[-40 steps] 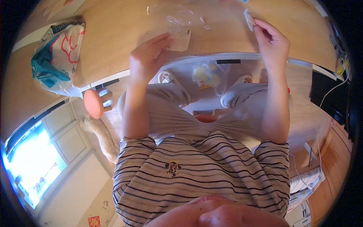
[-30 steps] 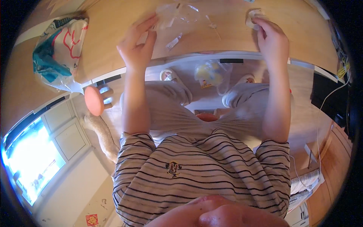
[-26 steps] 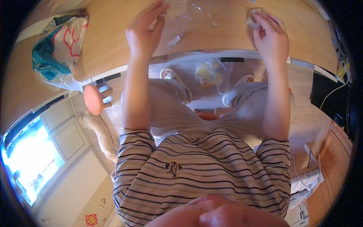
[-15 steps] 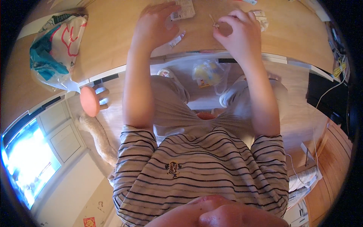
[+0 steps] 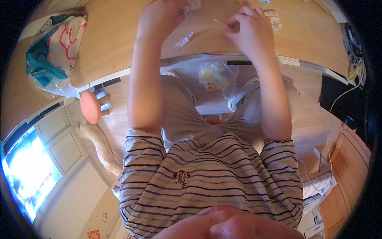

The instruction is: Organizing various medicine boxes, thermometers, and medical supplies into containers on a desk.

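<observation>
My left hand [image 5: 161, 18] is raised over the wooden table [image 5: 115, 36] at the top edge, its fingers closed on a clear plastic wrapper [image 5: 191, 5] that is partly cut off by the frame. Just to its right, my right hand [image 5: 247, 28] pinches a thin white stick [image 5: 220, 22] that points left toward the wrapper. A small narrow packet [image 5: 183, 41] lies on the table below the two hands. A crumpled white wrapper [image 5: 274, 20] lies right of my right hand.
A plastic bag with red and teal print [image 5: 51, 51] sits on the table's left end. Under the table are a yellow item in a clear bag [image 5: 217, 75], an orange round object [image 5: 90, 107] and a beige furry animal [image 5: 101, 145]. Cables [image 5: 342, 91] run at the right.
Both hands came together at the top middle of the table. My right hand left the crumpled white wrapper and now holds the thin stick; my left hand picked up the clear wrapper.
</observation>
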A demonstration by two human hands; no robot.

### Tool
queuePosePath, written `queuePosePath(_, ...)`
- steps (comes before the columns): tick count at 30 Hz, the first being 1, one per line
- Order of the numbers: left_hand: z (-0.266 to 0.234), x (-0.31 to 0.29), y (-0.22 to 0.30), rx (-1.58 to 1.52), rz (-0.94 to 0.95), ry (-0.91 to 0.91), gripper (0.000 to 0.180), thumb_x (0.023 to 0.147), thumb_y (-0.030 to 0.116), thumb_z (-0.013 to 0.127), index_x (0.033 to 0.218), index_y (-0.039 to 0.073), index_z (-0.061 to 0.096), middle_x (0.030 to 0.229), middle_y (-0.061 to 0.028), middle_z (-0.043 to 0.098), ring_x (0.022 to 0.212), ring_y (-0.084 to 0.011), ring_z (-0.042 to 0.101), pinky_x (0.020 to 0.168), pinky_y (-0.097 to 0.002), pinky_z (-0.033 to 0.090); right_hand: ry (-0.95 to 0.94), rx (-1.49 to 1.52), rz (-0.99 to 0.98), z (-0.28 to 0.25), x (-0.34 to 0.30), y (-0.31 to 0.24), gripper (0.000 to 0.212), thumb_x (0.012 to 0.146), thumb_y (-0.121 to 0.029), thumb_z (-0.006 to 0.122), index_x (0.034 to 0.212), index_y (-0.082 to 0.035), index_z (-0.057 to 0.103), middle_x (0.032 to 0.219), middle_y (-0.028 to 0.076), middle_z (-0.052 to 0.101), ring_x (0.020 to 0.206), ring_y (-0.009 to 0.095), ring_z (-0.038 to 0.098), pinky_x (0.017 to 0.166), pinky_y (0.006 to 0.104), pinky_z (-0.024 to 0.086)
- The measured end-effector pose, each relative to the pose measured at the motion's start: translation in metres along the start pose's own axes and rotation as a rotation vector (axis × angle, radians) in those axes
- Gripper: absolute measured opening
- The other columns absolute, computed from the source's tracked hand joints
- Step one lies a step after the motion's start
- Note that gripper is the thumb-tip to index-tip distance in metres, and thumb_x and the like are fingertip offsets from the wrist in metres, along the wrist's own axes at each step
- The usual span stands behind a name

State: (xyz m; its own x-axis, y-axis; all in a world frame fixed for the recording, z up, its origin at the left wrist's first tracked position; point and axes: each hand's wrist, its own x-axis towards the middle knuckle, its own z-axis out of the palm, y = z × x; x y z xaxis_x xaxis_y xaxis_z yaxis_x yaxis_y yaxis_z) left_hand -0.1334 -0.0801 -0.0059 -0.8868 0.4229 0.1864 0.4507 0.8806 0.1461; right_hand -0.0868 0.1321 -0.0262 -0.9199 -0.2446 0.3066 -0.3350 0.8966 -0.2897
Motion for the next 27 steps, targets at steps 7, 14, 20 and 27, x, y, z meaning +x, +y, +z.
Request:
queuePosePath(7, 0.004, -0.015, -0.029, -0.211, -0.122, 0.388, 0.023, 0.07, 0.01, 0.066, 0.093, 0.006, 0.069, 0.075, -0.0145, 0.065, 0.072, -0.0309, 0.064, 0.067, -0.0385, 0.052, 0.168, -0.048, -0.109, -0.011, 0.004, 0.003, 0.013, 0.061, -0.01, 0.071, 0.072, -0.005, 0.069, 0.074, 0.008, 0.063, 0.082, 0.023, 0.06, 0.072, 0.0344, 0.047)
queuePosePath(14, 0.005, -0.033, -0.053, -0.902, -0.485, 0.585, 0.015, 0.082, -0.001, 0.058, 0.094, -0.009, 0.064, 0.092, -0.0146, 0.066, 0.087, -0.0257, 0.066, 0.082, -0.0341, 0.053, 0.037, 0.299, -0.463, 0.003, 0.02, -0.029, 0.017, 0.061, -0.009, 0.072, 0.077, -0.004, 0.068, 0.075, 0.007, 0.063, 0.083, 0.023, 0.061, 0.074, 0.0344, 0.048)
queuePosePath(20, 0.015, -0.052, -0.081, -1.616, -0.518, 0.541, 0.02, 0.087, 0.002, 0.05, 0.099, -0.014, 0.053, 0.1, -0.0242, 0.06, 0.087, -0.0397, 0.064, 0.08, -0.0455, 0.056, 0.029, 0.36, -0.674, 0.042, 0.019, -0.047, 0.012, 0.066, -0.015, 0.067, 0.07, -0.007, 0.06, 0.086, 0.006, 0.061, 0.09, 0.024, 0.056, 0.077, 0.0364, 0.048)
queuePosePath(27, -0.002, -0.072, -0.058, -1.752, -0.526, 0.412, 0.019, 0.086, 0.003, 0.049, 0.098, -0.012, 0.05, 0.106, -0.0271, 0.058, 0.088, -0.0423, 0.063, 0.081, -0.0493, 0.055, -0.202, 0.364, -0.569, 0.042, 0.021, -0.05, 0.01, 0.068, -0.011, 0.069, 0.077, -0.007, 0.066, 0.085, 0.006, 0.062, 0.09, 0.025, 0.057, 0.076, 0.0362, 0.048)
